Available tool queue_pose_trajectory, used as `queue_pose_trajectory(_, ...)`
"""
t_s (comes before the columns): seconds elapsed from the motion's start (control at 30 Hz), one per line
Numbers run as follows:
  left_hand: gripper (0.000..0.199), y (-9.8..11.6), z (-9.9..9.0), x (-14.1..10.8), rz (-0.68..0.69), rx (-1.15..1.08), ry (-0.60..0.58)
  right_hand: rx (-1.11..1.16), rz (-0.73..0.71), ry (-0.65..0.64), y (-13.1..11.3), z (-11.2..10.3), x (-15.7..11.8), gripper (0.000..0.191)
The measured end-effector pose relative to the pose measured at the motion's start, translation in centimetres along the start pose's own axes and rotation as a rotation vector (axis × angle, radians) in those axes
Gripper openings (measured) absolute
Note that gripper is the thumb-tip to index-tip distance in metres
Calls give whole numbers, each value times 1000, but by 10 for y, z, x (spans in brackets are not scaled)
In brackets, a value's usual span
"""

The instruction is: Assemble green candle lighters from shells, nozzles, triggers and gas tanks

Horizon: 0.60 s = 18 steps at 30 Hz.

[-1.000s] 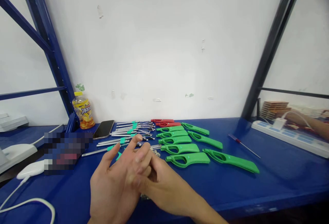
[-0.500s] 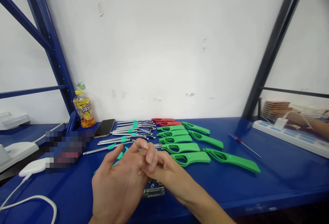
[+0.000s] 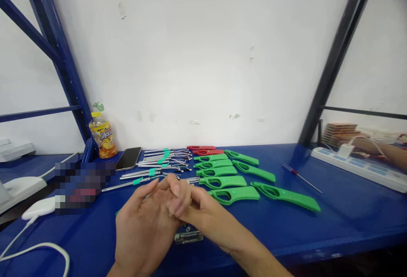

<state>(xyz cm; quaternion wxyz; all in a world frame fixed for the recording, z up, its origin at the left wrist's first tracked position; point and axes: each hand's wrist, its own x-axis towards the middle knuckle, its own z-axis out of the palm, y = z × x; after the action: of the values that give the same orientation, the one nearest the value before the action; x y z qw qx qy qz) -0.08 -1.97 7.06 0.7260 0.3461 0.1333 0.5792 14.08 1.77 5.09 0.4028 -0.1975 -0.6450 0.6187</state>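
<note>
My left hand (image 3: 148, 226) and my right hand (image 3: 203, 211) are clasped together above the table's front, palm of the left turned up. The left fingers curl in against the right hand, whose own fingers are mostly hidden behind them. No object shows between the hands. Just below them lies a clear plastic lighter tank (image 3: 189, 237). Behind are green lighter handle shells (image 3: 238, 194) in rows, with two red handle shells (image 3: 208, 152) at the back. Metal lighter tubes (image 3: 127, 184) with teal triggers and thin wires lie to the left, partly covered by my left hand.
On the blue table (image 3: 270, 239) a screwdriver (image 3: 302, 177) lies right of the shells, near a white power strip (image 3: 362, 169). At left stand a phone (image 3: 129, 158), a yellow-capped bottle (image 3: 104, 136) and a white cable (image 3: 47, 245). Another person's arm (image 3: 388, 154) shows at far right.
The clasped hands have shifted slightly, with the left palm showing more openly and its fingers curled further in. The parts on the table have not moved.
</note>
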Motion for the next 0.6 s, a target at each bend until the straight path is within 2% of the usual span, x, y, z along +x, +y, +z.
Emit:
queue_pose_trajectory(0.07, 26, 1, -1, 4, 54, 139, 128, 0, -23, 56, -1, -2, 0, 43)
queue_pose_trajectory(0.13, 21, 1, -2, 9, 129, 268, 254, -34, -74, 186, -3, -6, -1, 39)
queue_pose_trajectory(0.2, 18, -3, -3, 12, 168, 330, 333, -42, -181, 345, -8, -10, -4, 38)
queue_pose_trajectory(0.23, 21, -5, -3, 14, 163, 341, 342, 2, -234, 385, -11, -12, -6, 35)
queue_pose_trajectory(0.3, 30, -13, -1, 15, 95, 351, 304, 188, -286, 341, -19, -13, -11, 29)
queue_pose_trajectory(0.4, 37, -28, 8, 12, -76, 300, 174, 438, -245, 180, -30, -11, -17, 34)
queue_pose_trajectory(0.5, 43, -38, 14, 8, -179, 217, 88, 485, -247, 159, -34, -7, -20, 36)
queue_pose_trajectory(0.6, 41, -41, 11, 8, -179, 207, 80, 477, -257, 126, -31, -5, -20, 35)
